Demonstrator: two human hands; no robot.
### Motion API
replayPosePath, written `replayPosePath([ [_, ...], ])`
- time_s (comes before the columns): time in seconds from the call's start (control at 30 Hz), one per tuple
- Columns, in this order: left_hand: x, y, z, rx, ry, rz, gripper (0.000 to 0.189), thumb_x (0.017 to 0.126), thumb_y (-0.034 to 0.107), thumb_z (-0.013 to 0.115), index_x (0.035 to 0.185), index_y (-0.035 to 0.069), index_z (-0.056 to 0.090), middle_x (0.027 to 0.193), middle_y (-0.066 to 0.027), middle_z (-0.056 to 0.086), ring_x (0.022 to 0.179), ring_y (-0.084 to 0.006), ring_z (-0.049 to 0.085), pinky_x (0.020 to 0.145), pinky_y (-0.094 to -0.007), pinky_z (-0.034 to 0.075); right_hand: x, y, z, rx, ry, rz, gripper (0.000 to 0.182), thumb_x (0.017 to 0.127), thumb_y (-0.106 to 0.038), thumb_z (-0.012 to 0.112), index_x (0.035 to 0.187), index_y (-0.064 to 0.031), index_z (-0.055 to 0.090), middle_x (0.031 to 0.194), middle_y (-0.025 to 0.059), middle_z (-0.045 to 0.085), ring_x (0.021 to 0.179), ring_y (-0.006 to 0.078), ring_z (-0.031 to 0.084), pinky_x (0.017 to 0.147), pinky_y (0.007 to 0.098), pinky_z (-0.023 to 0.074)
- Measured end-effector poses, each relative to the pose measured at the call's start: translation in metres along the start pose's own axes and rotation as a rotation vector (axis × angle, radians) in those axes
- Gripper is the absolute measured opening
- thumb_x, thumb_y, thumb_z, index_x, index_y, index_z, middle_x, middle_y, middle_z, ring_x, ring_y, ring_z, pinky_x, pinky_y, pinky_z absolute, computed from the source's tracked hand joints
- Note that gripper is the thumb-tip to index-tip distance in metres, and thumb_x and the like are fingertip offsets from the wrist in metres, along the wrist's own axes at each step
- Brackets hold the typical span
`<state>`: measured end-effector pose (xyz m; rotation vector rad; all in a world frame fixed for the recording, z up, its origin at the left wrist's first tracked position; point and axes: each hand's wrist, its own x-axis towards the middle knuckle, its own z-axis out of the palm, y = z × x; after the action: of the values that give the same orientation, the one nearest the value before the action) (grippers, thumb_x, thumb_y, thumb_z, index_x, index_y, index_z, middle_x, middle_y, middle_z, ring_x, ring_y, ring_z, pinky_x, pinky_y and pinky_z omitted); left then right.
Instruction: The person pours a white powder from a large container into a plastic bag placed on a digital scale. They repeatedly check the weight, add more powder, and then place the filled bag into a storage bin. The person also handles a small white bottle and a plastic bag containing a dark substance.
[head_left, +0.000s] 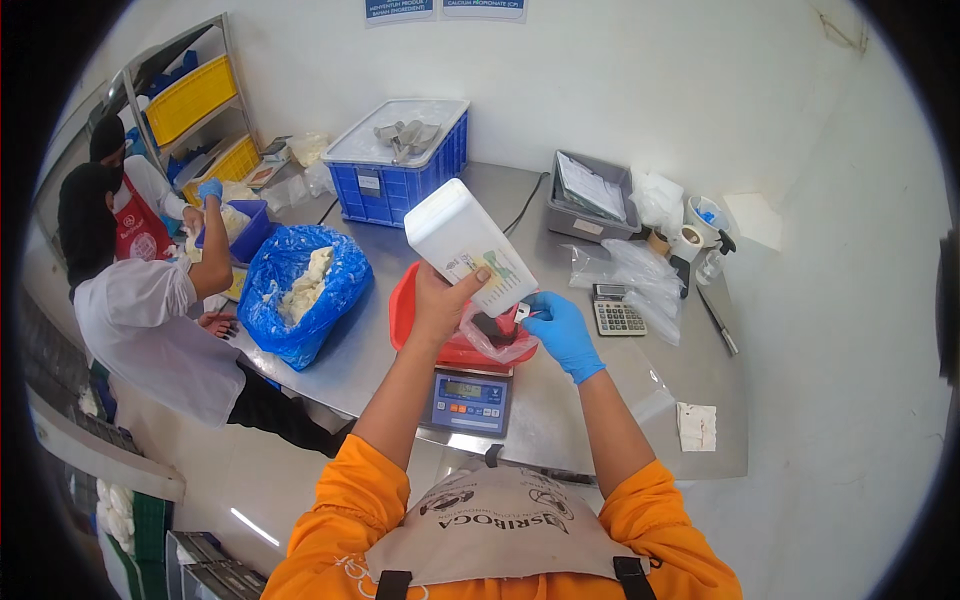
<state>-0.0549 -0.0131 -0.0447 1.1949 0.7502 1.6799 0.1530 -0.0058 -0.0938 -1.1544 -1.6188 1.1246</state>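
Observation:
My bare left hand (442, 300) grips a white plastic jerrycan (469, 244), tilted with its lower right end over a red plastic basin (405, 307). My right hand (559, 334), in a blue glove, has its fingers at the white cap or spout (522, 311) by that end; whether they hold it is unclear. Inside the basin lies a clear plastic bag (499, 349) with something dark in it. The basin rests on a digital bench scale (469, 401) with a lit display.
Left stand a blue-bagged tub of pale dough (306, 289), a lidded blue crate (397, 180) and two people (165, 315) at work. Right on the steel table (547, 420) are a calculator (619, 311), plastic bags (637, 277), a grey bin (592, 195), a spray bottle (709, 266) and a marker or knife (718, 320).

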Motion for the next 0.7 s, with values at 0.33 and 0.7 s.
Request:
replayPosePath([
  [0.33, -0.001, 0.005, 0.003, -0.006, -0.011, 0.004, 0.045, 0.081, 0.006, 0.075, 0.119, -0.003, 0.054, 0.111, -0.0144, 0.066, 0.101, -0.0225, 0.065, 0.088, -0.0355, 0.053, 0.002, 0.004, 0.001, -0.01, 0.029, -0.02, 0.034, 0.078, -0.006, 0.07, 0.11, 0.0007, 0.064, 0.093, 0.0065, 0.068, 0.079, 0.0122, 0.063, 0.074, 0.0286, 0.0522],
  [0.7, -0.001, 0.004, 0.003, -0.022, -0.01, 0.008, 0.041, 0.081, 0.007, 0.075, 0.116, -0.003, 0.057, 0.109, -0.0134, 0.067, 0.099, -0.0211, 0.066, 0.086, -0.0344, 0.053, -0.002, -0.005, 0.001, -0.024, 0.015, 0.0, 0.039, 0.077, -0.006, 0.07, 0.114, 0.0035, 0.063, 0.097, 0.0101, 0.069, 0.082, 0.0142, 0.063, 0.077, 0.0285, 0.0514],
])
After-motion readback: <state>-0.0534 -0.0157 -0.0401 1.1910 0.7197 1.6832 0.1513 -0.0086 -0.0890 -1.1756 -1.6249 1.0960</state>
